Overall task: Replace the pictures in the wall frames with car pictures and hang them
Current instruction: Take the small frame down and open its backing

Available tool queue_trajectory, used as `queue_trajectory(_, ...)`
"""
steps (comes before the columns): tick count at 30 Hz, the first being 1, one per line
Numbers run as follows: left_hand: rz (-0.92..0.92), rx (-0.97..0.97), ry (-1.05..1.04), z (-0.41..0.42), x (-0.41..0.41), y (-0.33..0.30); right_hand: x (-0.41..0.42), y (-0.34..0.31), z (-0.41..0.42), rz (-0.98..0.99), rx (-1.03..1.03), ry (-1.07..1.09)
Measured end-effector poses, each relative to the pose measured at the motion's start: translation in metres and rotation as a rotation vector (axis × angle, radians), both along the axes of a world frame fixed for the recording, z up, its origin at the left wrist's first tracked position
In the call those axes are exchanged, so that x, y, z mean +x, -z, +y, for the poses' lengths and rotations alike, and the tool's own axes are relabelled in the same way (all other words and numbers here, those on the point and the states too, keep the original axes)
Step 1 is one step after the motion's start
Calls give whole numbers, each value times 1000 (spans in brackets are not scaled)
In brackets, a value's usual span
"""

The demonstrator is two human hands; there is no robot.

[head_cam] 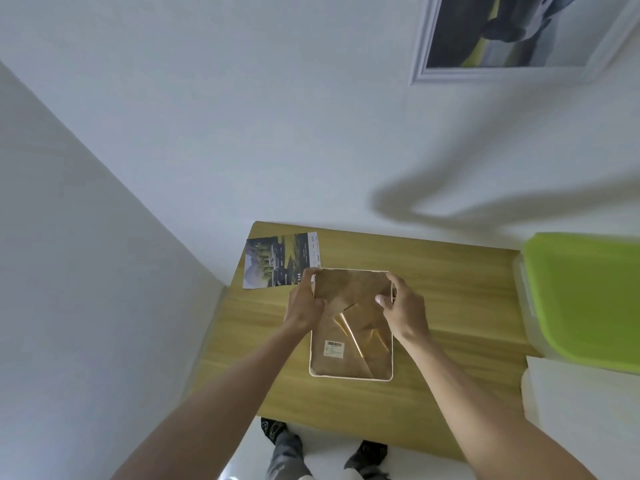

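In a corner of white matte walls [242, 116], one white moulded frame [420, 46] hangs at upper right, holding a dark, blurred print behind glass.

Against the wall: wooden table [450, 306], light oak-look laminate, straight grain, rounded far-left corner. Right edge: translucent plastic box with a glossy lime-green lid [581, 299], rounded corners.

Table centre: picture frame [349, 358] lying face down, rectangular, thin pale rim, rounded corners, brown fibreboard backing. Fold-out stand on the backing has a shiny, amber-looking edge. Small white barcode sticker [334, 348] at lower left of the backing.

Car picture [280, 259]: glossy printed sheet, flat on the table's far-left corner, partly under the frame's top-left corner and just beyond the left hand.

Left hand [306, 303] grips the frame's upper-left edge, fingers curled over it, thumb on the backing. Right hand [403, 306] grips the upper-right edge, fingers wrapped over the rim, thumb pressed on the backing.

Below the table edge: glossy white floor, dark shoes [273, 429].
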State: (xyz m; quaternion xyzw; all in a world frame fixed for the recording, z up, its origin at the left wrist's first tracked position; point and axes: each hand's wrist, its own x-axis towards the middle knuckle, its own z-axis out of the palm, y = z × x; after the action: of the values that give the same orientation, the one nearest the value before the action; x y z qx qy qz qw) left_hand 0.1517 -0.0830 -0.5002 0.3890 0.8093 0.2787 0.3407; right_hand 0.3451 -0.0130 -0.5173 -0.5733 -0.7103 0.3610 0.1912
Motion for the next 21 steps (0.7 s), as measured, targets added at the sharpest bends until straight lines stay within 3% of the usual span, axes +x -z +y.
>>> queue_trajectory(6, -65, -119, 0, 0, -24, 17, -17, 9, 5, -38, -245, 83)
queue_trajectory(14, -268, -232, -87, 12, -44, 30, -20, 15, 21, -89, -410, 86)
queue_trajectory(21, -164, -236, -90, 19, -46, 34, -17, 24, 11, -110, -425, 63)
